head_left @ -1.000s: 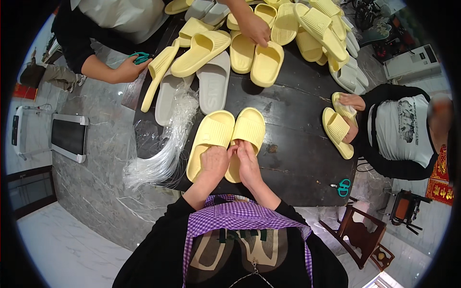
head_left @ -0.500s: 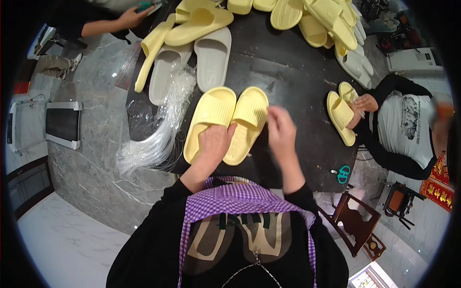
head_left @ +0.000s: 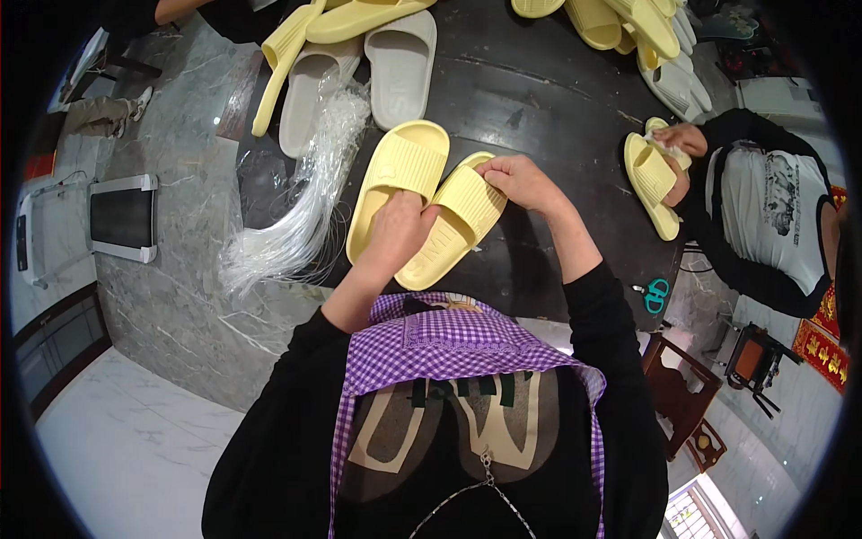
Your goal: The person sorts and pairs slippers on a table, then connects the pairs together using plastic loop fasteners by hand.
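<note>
Two yellow slide slippers lie side by side near the table's front edge, toes pointing away from me. The fingers of my left hand (head_left: pixel 397 235) reach under the strap of the left slipper (head_left: pixel 411 164), with the thumb over by the right one. My right hand (head_left: pixel 528 183) pinches the outer edge of the strap on the right slipper (head_left: pixel 437 251), which slants with its toe to the right. Left of the pair lies a bundle of clear plastic strands (head_left: pixel 310 211). Whether my right fingers hold a strand cannot be made out.
Grey slippers (head_left: pixel 401 85) and yellow ones (head_left: pixel 364 20) lie beyond the bundle on the dark table (head_left: pixel 530 99). More yellow slippers (head_left: pixel 597 22) are heaped at the far right. Teal scissors (head_left: pixel 656 295) lie near the right corner. A co-worker (head_left: pixel 763 207) handles another yellow pair (head_left: pixel 651 175).
My right hand has come in from beside the pair onto the right slipper's strap. That slipper has turned, its toe swinging right. The view has shifted, moving the table's things upward.
</note>
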The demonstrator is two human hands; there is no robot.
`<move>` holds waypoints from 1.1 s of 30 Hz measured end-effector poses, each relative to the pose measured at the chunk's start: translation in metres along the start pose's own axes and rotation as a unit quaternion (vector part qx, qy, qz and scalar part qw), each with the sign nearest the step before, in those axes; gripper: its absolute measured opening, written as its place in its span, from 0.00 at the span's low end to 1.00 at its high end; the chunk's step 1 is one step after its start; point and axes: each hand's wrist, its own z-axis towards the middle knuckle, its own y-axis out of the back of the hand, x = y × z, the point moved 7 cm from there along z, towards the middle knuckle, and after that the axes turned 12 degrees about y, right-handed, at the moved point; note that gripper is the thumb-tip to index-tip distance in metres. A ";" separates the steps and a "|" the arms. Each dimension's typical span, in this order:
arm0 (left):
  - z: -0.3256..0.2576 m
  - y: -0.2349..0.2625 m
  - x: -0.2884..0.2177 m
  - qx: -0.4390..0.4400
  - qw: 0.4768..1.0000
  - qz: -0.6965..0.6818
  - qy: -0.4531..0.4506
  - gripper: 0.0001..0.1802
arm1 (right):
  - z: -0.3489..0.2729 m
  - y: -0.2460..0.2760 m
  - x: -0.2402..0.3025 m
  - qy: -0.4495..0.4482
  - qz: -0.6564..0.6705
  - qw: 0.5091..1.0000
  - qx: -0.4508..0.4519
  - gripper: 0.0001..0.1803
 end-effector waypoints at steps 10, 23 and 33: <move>-0.044 0.051 0.020 0.210 0.802 -0.545 0.122 0.13 | -0.065 -0.050 0.067 -0.039 0.182 0.983 0.010 0.12; -0.052 0.046 0.018 0.266 0.734 -0.609 0.141 0.08 | -0.089 -0.087 0.035 -0.008 0.489 0.850 -0.196 0.17; -0.005 0.061 0.009 0.142 0.779 -0.605 0.080 0.05 | -0.110 -0.108 0.031 -0.052 0.584 0.767 -0.260 0.12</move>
